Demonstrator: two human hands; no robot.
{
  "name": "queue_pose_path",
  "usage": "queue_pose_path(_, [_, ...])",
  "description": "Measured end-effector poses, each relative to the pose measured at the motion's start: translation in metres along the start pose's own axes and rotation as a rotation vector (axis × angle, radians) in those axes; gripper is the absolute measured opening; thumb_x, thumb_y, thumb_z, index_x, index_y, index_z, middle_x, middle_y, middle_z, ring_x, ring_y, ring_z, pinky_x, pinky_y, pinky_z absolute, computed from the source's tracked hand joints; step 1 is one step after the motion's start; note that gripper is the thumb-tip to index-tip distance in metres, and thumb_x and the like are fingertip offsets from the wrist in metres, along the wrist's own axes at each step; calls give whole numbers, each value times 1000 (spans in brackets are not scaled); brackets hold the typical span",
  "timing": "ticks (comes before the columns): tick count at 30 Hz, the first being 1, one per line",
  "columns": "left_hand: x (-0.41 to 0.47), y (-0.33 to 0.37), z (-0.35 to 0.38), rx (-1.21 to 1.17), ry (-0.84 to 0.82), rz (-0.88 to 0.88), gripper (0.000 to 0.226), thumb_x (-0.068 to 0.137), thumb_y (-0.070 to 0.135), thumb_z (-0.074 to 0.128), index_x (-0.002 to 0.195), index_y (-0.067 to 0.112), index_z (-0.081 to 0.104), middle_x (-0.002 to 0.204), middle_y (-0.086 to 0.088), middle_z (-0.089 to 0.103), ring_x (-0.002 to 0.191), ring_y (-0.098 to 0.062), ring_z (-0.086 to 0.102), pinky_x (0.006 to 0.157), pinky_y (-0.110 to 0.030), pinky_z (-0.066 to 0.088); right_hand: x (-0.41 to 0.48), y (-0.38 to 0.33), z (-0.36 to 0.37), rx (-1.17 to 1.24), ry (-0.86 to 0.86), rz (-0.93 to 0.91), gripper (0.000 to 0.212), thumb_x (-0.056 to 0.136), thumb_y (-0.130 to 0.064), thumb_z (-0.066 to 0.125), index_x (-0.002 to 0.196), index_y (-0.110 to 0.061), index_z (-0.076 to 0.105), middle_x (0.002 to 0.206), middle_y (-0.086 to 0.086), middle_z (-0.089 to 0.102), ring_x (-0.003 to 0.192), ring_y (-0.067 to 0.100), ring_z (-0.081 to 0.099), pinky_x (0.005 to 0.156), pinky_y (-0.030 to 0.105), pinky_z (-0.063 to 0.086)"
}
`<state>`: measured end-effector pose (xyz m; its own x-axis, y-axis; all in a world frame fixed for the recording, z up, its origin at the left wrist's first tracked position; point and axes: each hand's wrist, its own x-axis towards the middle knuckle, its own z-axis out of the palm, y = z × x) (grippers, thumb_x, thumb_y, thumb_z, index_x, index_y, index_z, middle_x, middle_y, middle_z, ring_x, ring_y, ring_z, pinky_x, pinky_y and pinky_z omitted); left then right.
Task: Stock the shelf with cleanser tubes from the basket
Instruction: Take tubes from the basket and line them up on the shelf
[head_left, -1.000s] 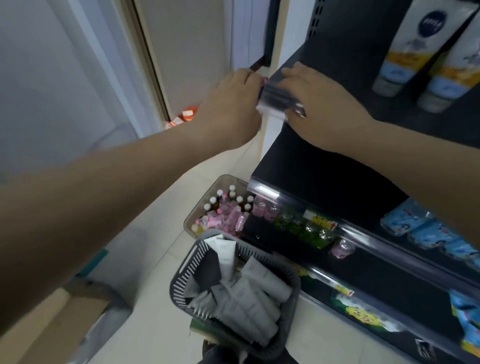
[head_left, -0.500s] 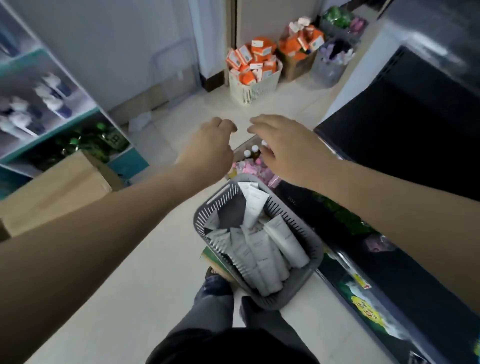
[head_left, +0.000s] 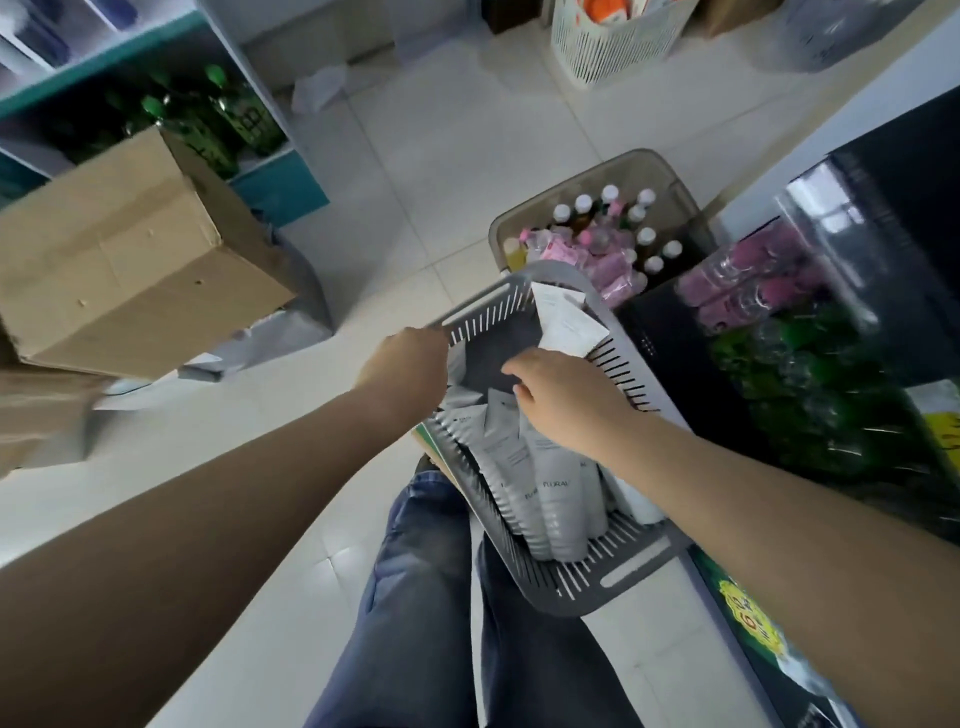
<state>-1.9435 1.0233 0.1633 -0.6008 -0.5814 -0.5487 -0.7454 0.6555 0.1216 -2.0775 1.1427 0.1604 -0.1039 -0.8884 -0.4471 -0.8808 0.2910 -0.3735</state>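
Observation:
A grey slotted basket (head_left: 623, 571) stands on the floor in front of my legs, beside the black shelf unit (head_left: 883, 218). Several grey and white cleanser tubes (head_left: 556, 499) lie packed in it, and one white tube (head_left: 566, 322) leans at its far end. My right hand (head_left: 566, 400) is over the tubes, fingers bent down and touching their tops, nothing lifted. My left hand (head_left: 410, 364) is at the basket's left rim with its fingers curled inward and hidden, so I cannot see what they hold.
A beige bin of small bottles (head_left: 597, 228) sits just beyond the basket. Pink and green bottles (head_left: 769, 332) fill the low black shelf on the right. A cardboard box (head_left: 130, 260) and a teal shelf (head_left: 249, 156) stand left; a white basket (head_left: 613, 47) is far back.
Both hands left the upper shelf edge and came down to the basket. My view tilted from the shelf to the floor, and the hands now reach into the basket.

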Motion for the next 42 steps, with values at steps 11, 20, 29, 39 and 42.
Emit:
queue_pose_path(11, [57,6,59,201,-62,81,29,83,-9,49,105,3,62,109,-14,65,103,-34,63,79,-38,51,64,13,92,94,-43,54,22,96,-16,44,106,-9,62,103,9,65,93,29,62,66,32,43])
queue_pose_path(20, [78,1,78,216,-99,56,36,86,-9,44,118,2,55,115,-16,62,110,-37,59,79,-40,50,88,15,130,228,19,41,20,93,-16,51,102,-12,68,97,10,68,88,29,64,64,28,36])
queue_pose_path(29, [89,6,76,301,-132,100,32,93,-2,36,115,-1,59,117,-19,61,111,-37,58,73,-36,43,85,24,142,363,205,155,13,85,-6,59,91,-8,71,92,7,72,83,27,66,69,38,53])
queue_pose_path(39, [78,13,29,373,44,282,31,81,-4,55,107,10,64,98,-12,67,92,-34,65,68,-35,48,44,33,91,502,362,264,15,87,-12,63,97,-9,74,95,5,75,86,20,69,77,39,55])
queue_pose_path(42, [73,22,5,352,82,349,33,82,-2,53,109,11,66,90,-10,67,82,-31,66,65,-34,53,26,33,66,499,369,310,16,88,-13,61,97,-9,74,94,4,74,86,19,68,77,35,54])
